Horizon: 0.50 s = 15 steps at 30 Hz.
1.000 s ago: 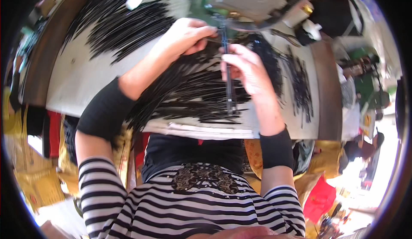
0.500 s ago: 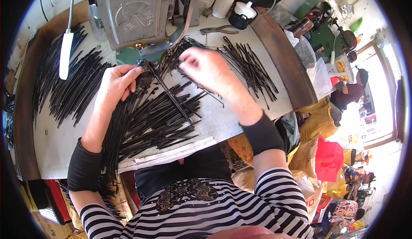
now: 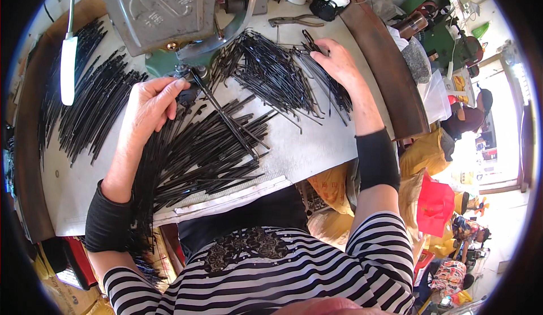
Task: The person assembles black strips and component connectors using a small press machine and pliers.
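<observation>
Black rods everywhere: our left hand (image 3: 150, 103) pinches one rod (image 3: 220, 111) at the press (image 3: 164, 9), right hand (image 3: 338, 60) grips another; loose piles could easily snag and scatter.

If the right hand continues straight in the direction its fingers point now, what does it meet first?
Probably the pliers. The right hand lies on the pile of black rods, fingers pointing up-left across the table. Depth is unclear.

Thin black rods (image 3: 198, 151): matt, metal-looking. Machine (image 3: 164, 9) upper left: dull grey metal. Tabletop (image 3: 305, 145): smooth, pale. Wrist cuffs (image 3: 376, 159): black cloth.
</observation>
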Each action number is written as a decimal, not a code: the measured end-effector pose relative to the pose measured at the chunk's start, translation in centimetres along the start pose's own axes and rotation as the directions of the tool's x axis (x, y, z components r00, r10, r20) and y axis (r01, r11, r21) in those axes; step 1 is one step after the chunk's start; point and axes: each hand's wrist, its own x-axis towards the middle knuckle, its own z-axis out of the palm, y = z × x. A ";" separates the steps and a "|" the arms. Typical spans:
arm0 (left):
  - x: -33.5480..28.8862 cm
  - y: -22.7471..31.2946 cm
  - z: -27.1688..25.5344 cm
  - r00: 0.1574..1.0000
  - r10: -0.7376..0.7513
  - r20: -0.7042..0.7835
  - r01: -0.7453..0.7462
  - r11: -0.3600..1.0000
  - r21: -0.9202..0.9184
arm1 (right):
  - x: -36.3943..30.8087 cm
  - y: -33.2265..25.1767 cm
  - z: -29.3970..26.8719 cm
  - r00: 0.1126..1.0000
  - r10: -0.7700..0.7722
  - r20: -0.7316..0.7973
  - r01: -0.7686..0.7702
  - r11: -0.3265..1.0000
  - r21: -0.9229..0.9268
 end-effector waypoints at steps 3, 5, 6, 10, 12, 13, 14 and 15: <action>0.2 -0.4 0.2 1.000 0.014 0.004 -0.014 0.999 -0.029 | -2.9 -1.0 -1.3 0.998 -0.019 -0.057 0.021 0.999 0.035; 0.1 -0.3 0.3 1.000 0.004 -0.002 -0.004 1.000 -0.031 | -4.8 -1.0 -1.5 0.999 -0.025 -0.028 0.025 1.000 -0.003; 0.0 -0.2 0.3 1.000 0.011 -0.005 -0.011 0.999 -0.030 | -5.3 -1.0 -1.6 0.999 -0.036 0.000 0.036 0.999 -0.040; 0.0 -0.3 0.2 0.999 0.045 0.020 -0.044 0.998 -0.045 | -5.8 1.5 -1.4 0.995 0.029 -0.091 -0.027 0.999 0.027; 0.0 -0.4 0.2 0.999 0.035 0.006 -0.034 0.997 -0.063 | -6.0 2.6 -1.5 0.993 0.043 -0.114 -0.040 0.999 0.030; 0.0 -0.4 0.3 0.999 0.037 0.008 -0.036 0.997 -0.064 | -6.1 3.0 -1.6 0.990 0.053 -0.133 -0.049 0.998 0.035; 0.0 -0.4 0.3 0.999 0.035 0.010 -0.034 0.997 -0.062 | -6.2 3.3 -1.8 0.989 0.054 -0.135 -0.050 0.998 0.034; 0.0 -0.4 0.3 0.999 0.030 0.010 -0.029 0.998 -0.060 | -6.3 3.5 -2.0 0.982 0.070 -0.176 -0.068 0.998 0.016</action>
